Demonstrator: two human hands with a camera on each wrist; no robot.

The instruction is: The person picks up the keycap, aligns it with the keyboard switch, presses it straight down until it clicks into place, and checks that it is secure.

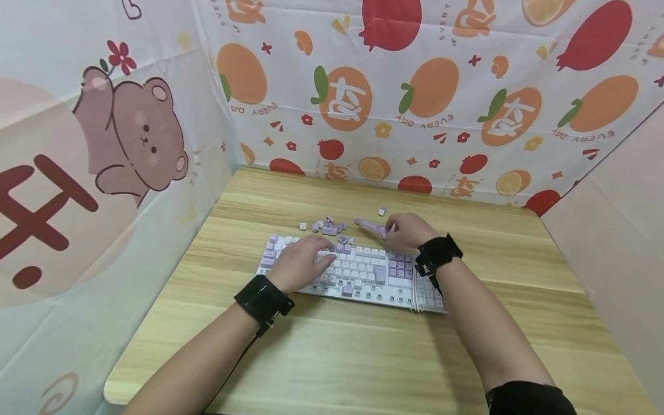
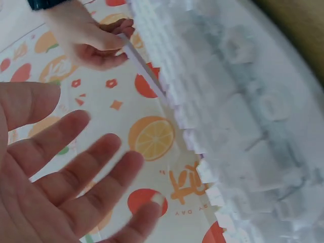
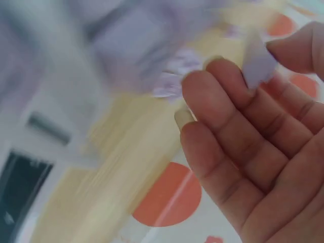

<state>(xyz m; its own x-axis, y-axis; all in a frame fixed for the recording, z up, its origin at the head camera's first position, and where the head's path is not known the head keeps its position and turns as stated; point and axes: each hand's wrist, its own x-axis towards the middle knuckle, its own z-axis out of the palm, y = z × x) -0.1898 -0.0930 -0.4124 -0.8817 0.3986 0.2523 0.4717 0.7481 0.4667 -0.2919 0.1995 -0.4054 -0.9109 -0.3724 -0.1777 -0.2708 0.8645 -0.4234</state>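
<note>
We see the right hand (image 1: 411, 230) beyond the keyboard (image 1: 365, 270), towards its right side, with thumb and fingers pinching one end of a long purple bar (image 1: 371, 225). The bar's other end points left, over the stretch of tabletop (image 1: 363, 351) behind the keyboard. In the right wrist view we make out only a short purple portion of it between the fingertips.

Our view of the left hand (image 1: 298, 265) shows it above the left part of the keyboard, palm down, its fingers relaxed, spread and holding nothing; we cannot tell whether it touches the keys.

The keyboard carries white and purple keycaps, and along its near edge we see several sockets with their caps off. A white cable (image 1: 415, 291) crosses its right part. Behind it we find a cluster of loose purple and white keycaps (image 1: 329, 229), with a white keycap (image 1: 303, 226) just left of them and another loose keycap (image 1: 382, 211) farther back, near the right hand.
</note>
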